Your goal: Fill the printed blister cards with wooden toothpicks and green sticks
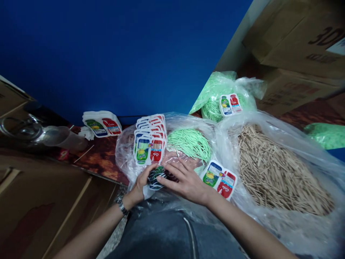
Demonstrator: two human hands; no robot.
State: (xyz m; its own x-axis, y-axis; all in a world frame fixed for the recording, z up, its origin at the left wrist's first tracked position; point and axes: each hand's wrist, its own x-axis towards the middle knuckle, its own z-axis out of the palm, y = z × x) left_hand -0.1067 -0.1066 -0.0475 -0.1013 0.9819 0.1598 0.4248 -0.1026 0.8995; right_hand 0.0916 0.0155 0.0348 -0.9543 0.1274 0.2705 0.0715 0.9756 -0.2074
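Observation:
My left hand (142, 184) is closed around the left edge of a dark, glossy printed blister pack (156, 177). My right hand (188, 182) reaches over that pack from the right, its fingers stretched out and resting on top; part of the pack is hidden beneath them. Just beyond the hands, a fanned row of Sprite and Cola cards (150, 150) lies on a clear plastic bag (124, 145). Light green thin sticks (190, 144) are heaped beside the cards. To the right of my right hand is another printed card (219, 180).
Brown sticks (280, 176) fill a large plastic bag at the right. A stack of cards (104, 124) and a clear plastic cup (64, 138) stand at the left. Behind are a green bag with a card (230, 104) on it and cardboard boxes (296, 36). A blue panel (121, 54) rises ahead.

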